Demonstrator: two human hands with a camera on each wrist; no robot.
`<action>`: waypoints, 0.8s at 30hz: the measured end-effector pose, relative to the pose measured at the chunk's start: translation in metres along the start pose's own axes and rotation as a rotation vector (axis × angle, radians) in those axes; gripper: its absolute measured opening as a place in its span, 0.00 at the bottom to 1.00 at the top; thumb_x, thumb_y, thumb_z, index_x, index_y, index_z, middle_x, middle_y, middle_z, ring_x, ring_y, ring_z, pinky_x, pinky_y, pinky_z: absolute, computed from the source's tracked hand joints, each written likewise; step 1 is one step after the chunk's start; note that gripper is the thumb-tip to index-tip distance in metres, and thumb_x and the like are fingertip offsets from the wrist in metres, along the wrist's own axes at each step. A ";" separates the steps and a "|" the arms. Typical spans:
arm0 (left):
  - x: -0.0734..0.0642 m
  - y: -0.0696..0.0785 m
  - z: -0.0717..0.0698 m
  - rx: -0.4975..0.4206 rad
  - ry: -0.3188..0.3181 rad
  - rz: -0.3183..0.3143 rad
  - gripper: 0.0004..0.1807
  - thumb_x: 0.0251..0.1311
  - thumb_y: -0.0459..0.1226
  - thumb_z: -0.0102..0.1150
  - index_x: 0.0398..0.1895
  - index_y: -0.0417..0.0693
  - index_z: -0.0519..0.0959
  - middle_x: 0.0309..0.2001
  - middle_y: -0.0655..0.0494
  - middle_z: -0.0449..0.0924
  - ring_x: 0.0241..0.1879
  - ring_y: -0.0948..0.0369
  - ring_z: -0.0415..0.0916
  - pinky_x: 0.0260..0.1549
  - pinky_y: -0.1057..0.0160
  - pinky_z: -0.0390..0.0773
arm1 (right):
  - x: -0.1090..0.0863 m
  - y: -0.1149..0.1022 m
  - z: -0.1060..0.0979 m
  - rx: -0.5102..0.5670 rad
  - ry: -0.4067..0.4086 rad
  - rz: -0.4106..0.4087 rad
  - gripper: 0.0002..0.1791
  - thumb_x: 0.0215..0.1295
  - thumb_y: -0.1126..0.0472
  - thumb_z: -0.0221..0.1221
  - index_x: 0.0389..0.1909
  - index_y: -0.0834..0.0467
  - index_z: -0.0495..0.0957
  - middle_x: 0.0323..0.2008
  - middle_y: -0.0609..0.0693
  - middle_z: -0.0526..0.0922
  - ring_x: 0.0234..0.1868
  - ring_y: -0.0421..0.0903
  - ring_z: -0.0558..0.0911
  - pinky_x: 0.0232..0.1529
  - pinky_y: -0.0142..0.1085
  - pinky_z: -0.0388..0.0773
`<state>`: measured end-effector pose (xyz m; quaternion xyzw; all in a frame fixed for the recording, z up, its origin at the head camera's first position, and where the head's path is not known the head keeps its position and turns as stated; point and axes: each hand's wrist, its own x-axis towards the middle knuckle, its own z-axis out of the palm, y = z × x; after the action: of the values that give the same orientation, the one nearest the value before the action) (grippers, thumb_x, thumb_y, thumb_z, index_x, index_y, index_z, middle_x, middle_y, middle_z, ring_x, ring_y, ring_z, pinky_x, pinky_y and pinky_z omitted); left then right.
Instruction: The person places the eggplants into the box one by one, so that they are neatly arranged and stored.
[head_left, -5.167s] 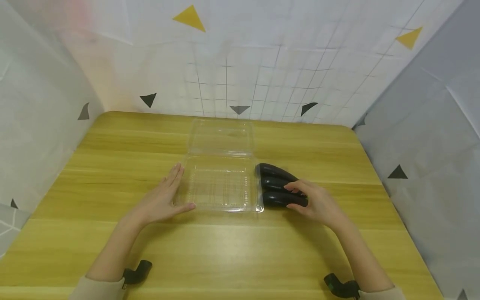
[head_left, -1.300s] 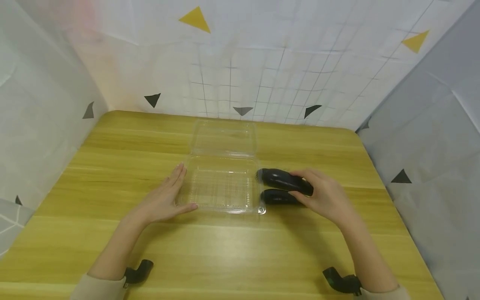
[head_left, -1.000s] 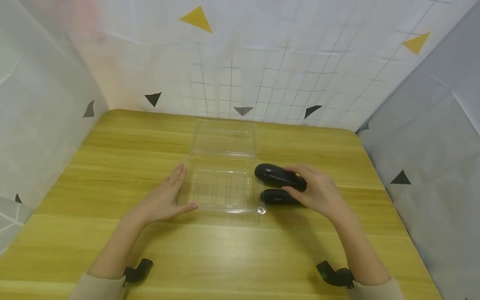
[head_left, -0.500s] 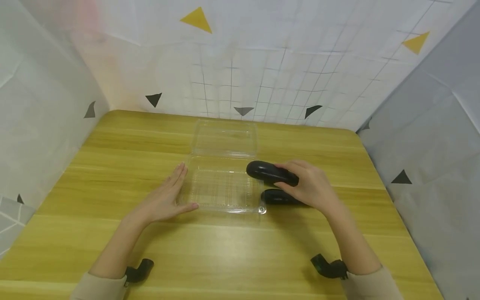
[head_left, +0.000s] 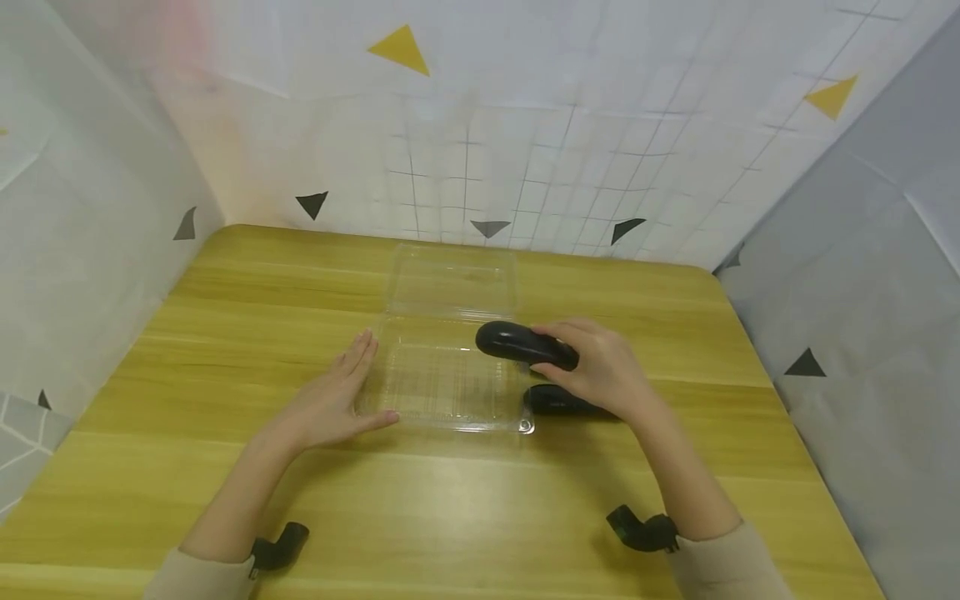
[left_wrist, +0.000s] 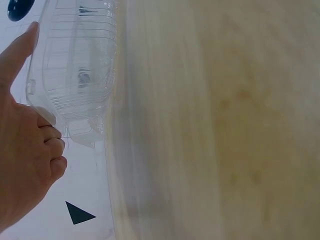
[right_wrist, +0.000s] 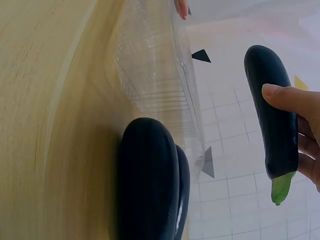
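Observation:
A clear plastic clamshell box [head_left: 457,427] lies open on the table, its lid [head_left: 453,279] folded back toward the wall. My left hand [head_left: 327,408] rests against the box's left side with straight fingers, the thumb at the front rim. With my right hand [head_left: 600,367] I grip an eggplant [head_left: 510,342] near its stem end, raised over the box's right edge. Its green stem [right_wrist: 281,189] shows in the right wrist view. Two more dark eggplants lie right of the box: the nearer one [head_left: 566,401] plainly seen, the farther one [right_wrist: 184,185] mostly hidden.
The wooden table [head_left: 450,508] meets a white patterned backdrop [head_left: 525,150] at the back, with side sheets at left and right. A black curved fitting [head_left: 281,546] sits at the left wrist, another [head_left: 641,531] at the right.
Three eggplants lay side by side earlier. My right hand has taken hold of one, lifted it and carried it left over the box edge. The left hand has stayed in place.

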<state>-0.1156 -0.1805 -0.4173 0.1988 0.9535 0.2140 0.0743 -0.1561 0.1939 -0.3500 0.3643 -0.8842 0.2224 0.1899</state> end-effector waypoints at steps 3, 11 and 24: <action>0.000 0.001 0.000 0.007 -0.002 0.006 0.61 0.56 0.65 0.56 0.76 0.41 0.35 0.77 0.46 0.28 0.73 0.41 0.36 0.66 0.40 0.52 | 0.003 0.000 0.004 0.015 -0.007 0.000 0.28 0.44 0.58 0.77 0.49 0.57 0.83 0.42 0.52 0.86 0.42 0.51 0.84 0.38 0.44 0.82; 0.001 0.000 -0.001 0.011 -0.009 0.007 0.61 0.56 0.66 0.54 0.76 0.41 0.34 0.76 0.46 0.27 0.74 0.44 0.33 0.68 0.42 0.48 | 0.014 -0.001 0.012 0.074 -0.006 0.001 0.28 0.44 0.58 0.76 0.50 0.58 0.83 0.43 0.53 0.86 0.41 0.51 0.85 0.40 0.43 0.82; 0.001 0.000 -0.001 0.005 -0.009 0.005 0.62 0.55 0.68 0.53 0.76 0.41 0.35 0.77 0.46 0.28 0.74 0.44 0.34 0.67 0.42 0.50 | 0.026 -0.005 0.024 0.064 -0.065 0.008 0.26 0.49 0.59 0.74 0.52 0.55 0.82 0.45 0.53 0.85 0.44 0.51 0.83 0.42 0.44 0.81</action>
<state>-0.1169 -0.1807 -0.4165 0.2024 0.9532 0.2108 0.0776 -0.1743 0.1636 -0.3554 0.3736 -0.8838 0.2392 0.1486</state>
